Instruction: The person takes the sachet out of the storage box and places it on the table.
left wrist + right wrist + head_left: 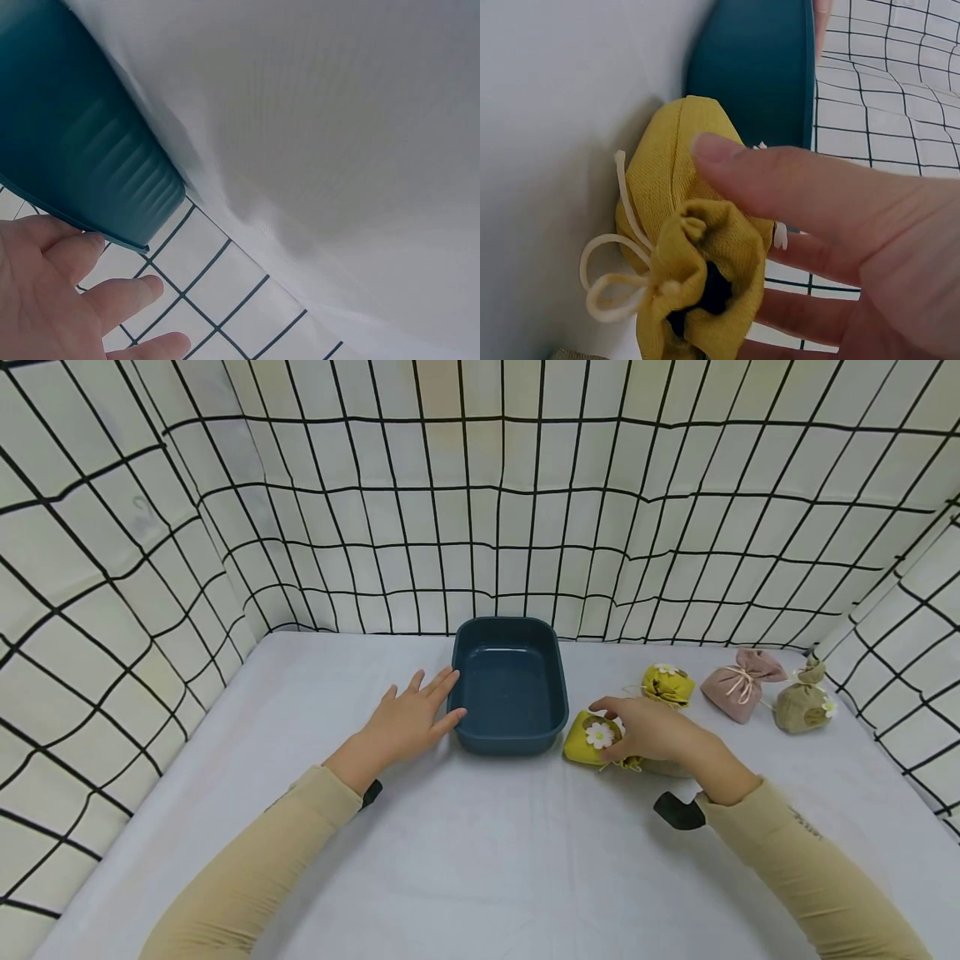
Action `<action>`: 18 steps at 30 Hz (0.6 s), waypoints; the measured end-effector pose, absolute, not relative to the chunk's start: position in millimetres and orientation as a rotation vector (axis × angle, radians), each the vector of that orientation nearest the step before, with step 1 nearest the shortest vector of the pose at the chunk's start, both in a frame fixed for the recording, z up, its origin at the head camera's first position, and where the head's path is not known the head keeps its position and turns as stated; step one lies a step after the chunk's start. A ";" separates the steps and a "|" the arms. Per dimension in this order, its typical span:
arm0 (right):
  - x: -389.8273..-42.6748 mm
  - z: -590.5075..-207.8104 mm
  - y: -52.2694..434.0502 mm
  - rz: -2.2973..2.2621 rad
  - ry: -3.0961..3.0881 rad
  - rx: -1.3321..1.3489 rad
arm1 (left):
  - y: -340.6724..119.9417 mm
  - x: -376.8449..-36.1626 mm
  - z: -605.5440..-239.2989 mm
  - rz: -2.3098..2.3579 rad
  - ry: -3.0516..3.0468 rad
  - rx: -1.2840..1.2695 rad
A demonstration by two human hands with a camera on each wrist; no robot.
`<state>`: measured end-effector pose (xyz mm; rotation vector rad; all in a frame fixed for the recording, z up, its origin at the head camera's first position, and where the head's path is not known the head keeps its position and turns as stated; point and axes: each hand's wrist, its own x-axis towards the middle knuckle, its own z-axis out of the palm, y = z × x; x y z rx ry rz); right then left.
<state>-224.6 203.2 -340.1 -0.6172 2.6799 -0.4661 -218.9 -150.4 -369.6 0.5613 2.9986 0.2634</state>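
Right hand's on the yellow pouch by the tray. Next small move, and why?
Probably lift the yellow pouch and carry it left over the blue tray. The right hand already curls round it, the tray sits just beside it, and the left hand rests against the tray's wall.

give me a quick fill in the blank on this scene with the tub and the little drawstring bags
The right hand grips a ____ drawstring bag with a white flower.
The left hand rests against the dark ____ tub.
Inside, the tub is ____.
Between the farther yellow bag and the olive bag lies a ____ bag.

Missing words: yellow; blue; empty; pink
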 end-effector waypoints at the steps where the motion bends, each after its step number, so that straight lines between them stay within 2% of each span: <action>1: -224.7 -341.0 202.2 -0.449 2.690 -0.613 | -150.5 -218.9 -369.6 0.261 3.000 0.561; 18: -221.1 -350.8 190.4 -0.254 2.791 -0.575 | -151.3 -219.3 -369.7 0.277 2.987 0.564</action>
